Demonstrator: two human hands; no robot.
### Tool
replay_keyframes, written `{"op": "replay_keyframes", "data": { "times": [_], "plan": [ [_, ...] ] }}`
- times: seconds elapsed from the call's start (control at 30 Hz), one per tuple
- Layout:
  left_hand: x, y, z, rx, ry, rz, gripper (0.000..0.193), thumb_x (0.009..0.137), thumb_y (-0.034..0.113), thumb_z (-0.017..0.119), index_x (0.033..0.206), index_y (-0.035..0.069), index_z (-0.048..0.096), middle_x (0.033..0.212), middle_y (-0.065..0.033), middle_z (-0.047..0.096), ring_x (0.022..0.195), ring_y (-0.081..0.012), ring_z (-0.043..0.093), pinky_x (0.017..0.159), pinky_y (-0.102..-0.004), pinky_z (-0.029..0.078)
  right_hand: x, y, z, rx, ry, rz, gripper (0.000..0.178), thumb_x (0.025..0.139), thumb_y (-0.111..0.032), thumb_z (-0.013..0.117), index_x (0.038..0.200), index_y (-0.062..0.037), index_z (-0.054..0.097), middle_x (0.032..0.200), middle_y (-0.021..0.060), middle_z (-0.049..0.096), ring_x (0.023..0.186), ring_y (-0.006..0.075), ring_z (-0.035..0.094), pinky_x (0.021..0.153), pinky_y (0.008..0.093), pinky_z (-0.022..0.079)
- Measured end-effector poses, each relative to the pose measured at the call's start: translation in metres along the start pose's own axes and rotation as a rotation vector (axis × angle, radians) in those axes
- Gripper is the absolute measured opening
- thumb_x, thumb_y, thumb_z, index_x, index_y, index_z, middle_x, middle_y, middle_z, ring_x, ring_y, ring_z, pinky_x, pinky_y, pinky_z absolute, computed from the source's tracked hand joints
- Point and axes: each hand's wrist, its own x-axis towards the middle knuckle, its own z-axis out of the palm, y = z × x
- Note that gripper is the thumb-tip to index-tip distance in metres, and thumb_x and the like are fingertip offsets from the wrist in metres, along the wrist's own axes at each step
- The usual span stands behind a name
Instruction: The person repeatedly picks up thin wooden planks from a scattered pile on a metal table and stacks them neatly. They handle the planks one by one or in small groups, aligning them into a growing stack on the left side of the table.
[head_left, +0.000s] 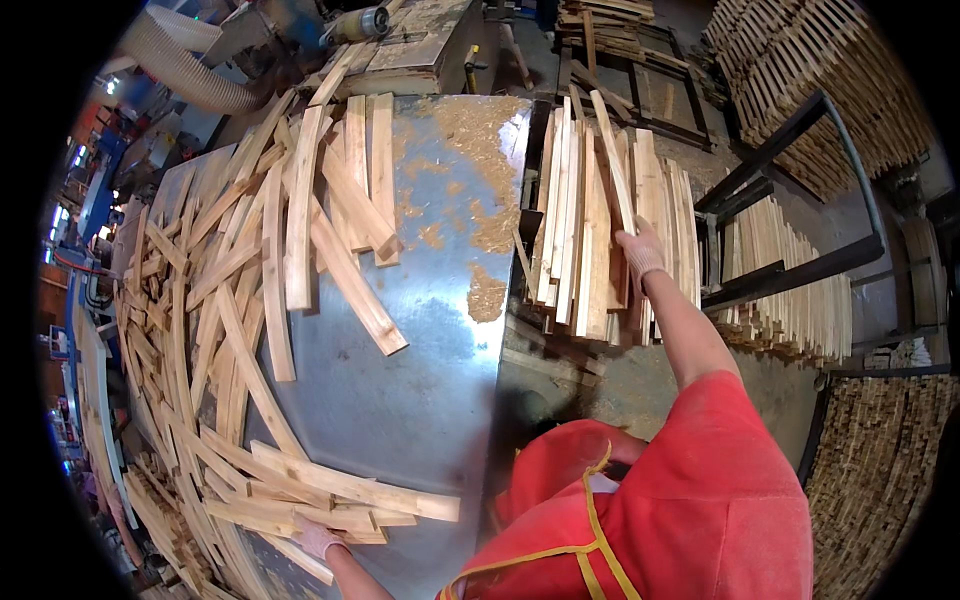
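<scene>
My right hand (pixel 641 250), in a light glove, is closed around the near end of a long wooden slat (pixel 612 165). That slat lies at a slant above an upright-sided stack of slats (pixel 592 270) to the right of the metal table. At the lower left, my left hand (pixel 318 538), also gloved, is closed at the edge of a wooden slat (pixel 262 514) in a loose bunch; its fingertips are partly hidden. Another slat (pixel 360 487) lies across the table just beyond that hand.
A large jumble of slats (pixel 220 270) covers the left of the metal table (pixel 420 380). Sawdust (pixel 487 290) lies along its right side. A dark metal frame (pixel 800 280) stands right of the stack. More stacked slats (pixel 785 270) stand beyond, and a ribbed hose (pixel 200 75) hangs far left.
</scene>
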Motion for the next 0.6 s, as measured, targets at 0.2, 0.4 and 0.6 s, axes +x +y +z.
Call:
{"op": "replay_keyframes", "data": {
  "times": [0.2, 0.4, 0.6],
  "plan": [
    [0.018, -0.023, 0.007, -0.662, -0.132, -0.096, 0.075, 0.101, 0.040, 0.069, 0.159, 0.003, 0.040, 0.140, -0.0227, 0.062, 0.113, -0.0346, 0.070, 0.089, -0.0517, 0.062, 0.009, -0.079, 0.006, -0.413, -0.532, -0.156, 0.060, 0.098, -0.055, 0.058, 0.106, 0.0024, 0.075, 0.095, 0.0267, 0.074, 0.094, 0.0376, 0.072, 0.087, 0.0478, 0.056],
    [0.028, -0.095, -0.040, -0.970, -0.654, -0.298, 0.052, 0.099, 0.024, 0.069, 0.143, -0.003, 0.059, 0.137, -0.0202, 0.066, 0.122, -0.0332, 0.067, 0.107, -0.0504, 0.057, -0.028, -0.030, 0.023, -0.297, -0.349, -0.470, 0.057, 0.096, -0.034, 0.064, 0.140, 0.0013, 0.059, 0.119, 0.0208, 0.070, 0.109, 0.0285, 0.066, 0.094, 0.0424, 0.053],
    [-0.097, -0.143, -0.090, -1.248, -0.504, -0.465, 0.041, 0.091, 0.028, 0.080, 0.122, 0.004, 0.065, 0.104, -0.0110, 0.072, 0.091, -0.0299, 0.070, 0.084, -0.0488, 0.060, -0.188, -0.016, 0.045, 0.267, -0.638, -0.631, 0.061, 0.103, -0.020, 0.065, 0.155, 0.0043, 0.047, 0.128, 0.0084, 0.066, 0.108, 0.0168, 0.064, 0.091, 0.0310, 0.056]
  ]
}}
